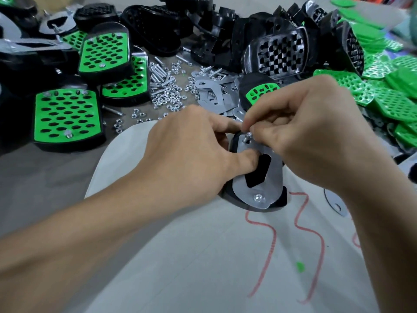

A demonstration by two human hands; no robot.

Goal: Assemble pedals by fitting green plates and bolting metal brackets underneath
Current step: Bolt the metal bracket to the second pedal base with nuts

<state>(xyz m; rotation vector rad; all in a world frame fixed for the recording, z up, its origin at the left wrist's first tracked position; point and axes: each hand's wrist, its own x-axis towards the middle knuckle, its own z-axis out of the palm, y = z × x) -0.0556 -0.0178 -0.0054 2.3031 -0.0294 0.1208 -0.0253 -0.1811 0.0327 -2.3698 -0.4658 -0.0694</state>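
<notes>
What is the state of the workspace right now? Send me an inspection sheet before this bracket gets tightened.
surface: grey table; white sheet with red lines lies under the work.
job's things: black pedal underside up; metal bracket on it; near bolt already has a nut; far bolt sticks up.
clutter: loose nuts and bolts, spare brackets, finished pedals, bare black pedals, green plates.
grips: left hand holds the black pedal, thumb pressing the metal bracket; right hand pinches at the far bolt.
cables: nothing seen.
surroundings: blurred coloured items at top right, too unclear to name.
</notes>
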